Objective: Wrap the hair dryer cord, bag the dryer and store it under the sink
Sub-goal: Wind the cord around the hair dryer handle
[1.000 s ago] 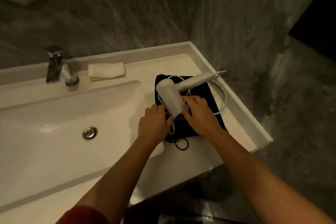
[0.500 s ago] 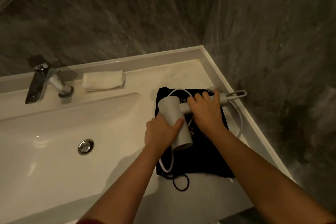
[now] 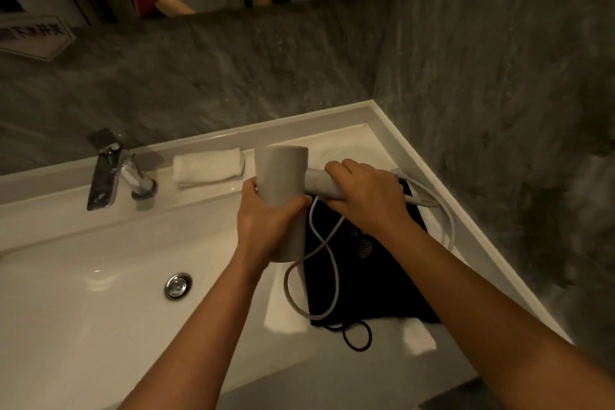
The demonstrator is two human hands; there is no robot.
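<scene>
A white hair dryer (image 3: 281, 173) is held up above the counter, barrel upright, handle pointing right. My left hand (image 3: 266, 223) grips the barrel from below. My right hand (image 3: 362, 193) is closed around the handle. Its white cord (image 3: 327, 253) hangs loose from the handle end, looping over a flat black drawstring bag (image 3: 382, 280) that lies on the counter right of the basin. The bag's black drawstring (image 3: 357, 336) curls off its near edge.
A white sink basin (image 3: 83, 309) with a chrome drain (image 3: 178, 285) fills the left. A chrome faucet (image 3: 116, 173) and a folded white towel (image 3: 208, 167) sit at the back. Grey stone walls close in behind and to the right, with the counter edge (image 3: 466, 226) along the right wall.
Both hands have lifted the dryer off the black bag and raised it toward the back of the counter. The cord now dangles below it.
</scene>
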